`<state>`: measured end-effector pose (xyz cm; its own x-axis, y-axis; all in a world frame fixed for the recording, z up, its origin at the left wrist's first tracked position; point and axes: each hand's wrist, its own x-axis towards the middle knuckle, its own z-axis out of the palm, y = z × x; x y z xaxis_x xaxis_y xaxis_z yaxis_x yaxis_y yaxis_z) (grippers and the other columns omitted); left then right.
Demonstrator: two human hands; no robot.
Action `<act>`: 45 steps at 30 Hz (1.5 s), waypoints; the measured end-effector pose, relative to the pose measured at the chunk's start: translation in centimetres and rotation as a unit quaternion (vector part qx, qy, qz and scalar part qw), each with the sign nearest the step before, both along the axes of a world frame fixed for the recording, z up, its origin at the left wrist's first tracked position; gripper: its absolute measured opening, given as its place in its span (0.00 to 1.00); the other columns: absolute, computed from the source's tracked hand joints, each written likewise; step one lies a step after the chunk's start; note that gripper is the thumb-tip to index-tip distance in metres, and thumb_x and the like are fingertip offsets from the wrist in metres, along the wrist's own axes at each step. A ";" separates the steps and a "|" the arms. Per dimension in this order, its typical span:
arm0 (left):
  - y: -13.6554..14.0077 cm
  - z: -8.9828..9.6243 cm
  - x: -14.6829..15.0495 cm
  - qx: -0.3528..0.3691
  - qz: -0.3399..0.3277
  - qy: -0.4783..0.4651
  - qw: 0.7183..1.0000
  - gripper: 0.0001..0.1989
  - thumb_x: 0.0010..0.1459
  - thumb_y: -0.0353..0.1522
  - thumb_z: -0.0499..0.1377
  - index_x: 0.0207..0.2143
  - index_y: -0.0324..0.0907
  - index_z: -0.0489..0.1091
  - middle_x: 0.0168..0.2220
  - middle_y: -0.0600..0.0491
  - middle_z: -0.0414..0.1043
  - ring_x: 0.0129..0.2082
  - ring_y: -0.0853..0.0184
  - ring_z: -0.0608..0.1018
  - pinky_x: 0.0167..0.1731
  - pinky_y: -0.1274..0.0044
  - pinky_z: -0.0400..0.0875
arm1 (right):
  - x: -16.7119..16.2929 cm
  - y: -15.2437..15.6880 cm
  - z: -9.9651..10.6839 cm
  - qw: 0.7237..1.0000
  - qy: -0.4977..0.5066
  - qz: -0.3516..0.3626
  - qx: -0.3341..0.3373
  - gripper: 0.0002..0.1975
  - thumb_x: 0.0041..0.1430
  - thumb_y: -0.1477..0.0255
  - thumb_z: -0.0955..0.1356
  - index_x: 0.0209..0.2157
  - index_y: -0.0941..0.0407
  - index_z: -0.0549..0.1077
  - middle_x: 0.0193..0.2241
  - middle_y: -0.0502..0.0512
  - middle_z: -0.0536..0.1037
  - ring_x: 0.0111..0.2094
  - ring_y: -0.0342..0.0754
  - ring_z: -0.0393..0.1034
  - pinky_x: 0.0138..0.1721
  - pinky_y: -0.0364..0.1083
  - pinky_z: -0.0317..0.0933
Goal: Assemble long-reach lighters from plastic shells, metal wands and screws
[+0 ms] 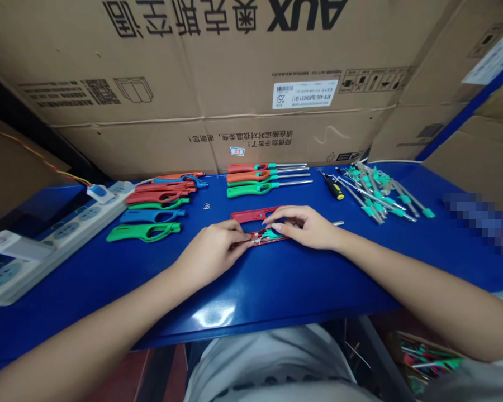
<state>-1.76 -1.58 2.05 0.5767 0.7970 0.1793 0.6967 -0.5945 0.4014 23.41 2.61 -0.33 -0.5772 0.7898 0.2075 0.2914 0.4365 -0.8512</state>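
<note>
Under my fingers on the blue table is a red lighter half-shell (257,242), with thin wires and a green trigger piece (271,233) inside it. My left hand (218,245) is closed, pinching the left end of this half-shell. My right hand (308,226) closes over its right part, fingertips at the green piece, and covers much of it. The tip of a metal tube (338,223) sticks out past my right hand. Just behind lies the matching red half-shell (245,215), partly hidden by my right fingers.
Left are several coloured lighter handles (140,231) and a white power strip (73,229). At the back lie three lighters with metal tubes (247,191). To the right are a yellow-black screwdriver (334,188) and a pile of tube parts (377,192). A cardboard wall (171,84) stands behind.
</note>
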 end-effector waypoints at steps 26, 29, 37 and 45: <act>0.8 -0.5 0.0 -0.101 0.029 -0.118 0.987 0.05 0.59 0.32 0.66 0.38 0.45 0.83 0.33 0.53 0.79 0.31 0.69 0.78 0.31 0.79 0.68 | 0.3 -0.7 0.4 0.977 -0.059 0.124 0.160 0.14 0.64 0.72 0.68 0.50 0.55 0.79 0.46 0.56 0.82 0.45 0.48 0.78 0.45 0.44 0.71; 0.6 -0.4 0.2 -0.078 0.029 -0.109 0.991 0.05 0.59 0.31 0.66 0.38 0.44 0.83 0.33 0.53 0.79 0.31 0.69 0.78 0.31 0.79 0.68 | 0.3 -0.8 0.6 0.975 -0.070 0.129 0.168 0.15 0.64 0.73 0.67 0.51 0.53 0.78 0.47 0.55 0.82 0.47 0.47 0.78 0.50 0.45 0.70; 0.4 -0.3 0.1 -0.059 0.021 -0.106 0.992 0.07 0.60 0.34 0.65 0.39 0.45 0.82 0.33 0.52 0.81 0.29 0.69 0.78 0.28 0.79 0.69 | 0.3 -1.2 1.1 0.969 -0.090 0.133 0.186 0.15 0.64 0.73 0.67 0.51 0.51 0.78 0.48 0.53 0.82 0.49 0.47 0.77 0.52 0.45 0.69; 0.9 -0.1 0.1 -0.075 0.019 -0.107 0.991 0.06 0.60 0.33 0.65 0.37 0.43 0.82 0.32 0.52 0.80 0.28 0.69 0.77 0.28 0.78 0.68 | 0.9 -1.2 1.5 0.958 -0.125 0.049 0.252 0.11 0.63 0.73 0.66 0.45 0.55 0.77 0.44 0.58 0.79 0.36 0.45 0.75 0.36 0.44 0.67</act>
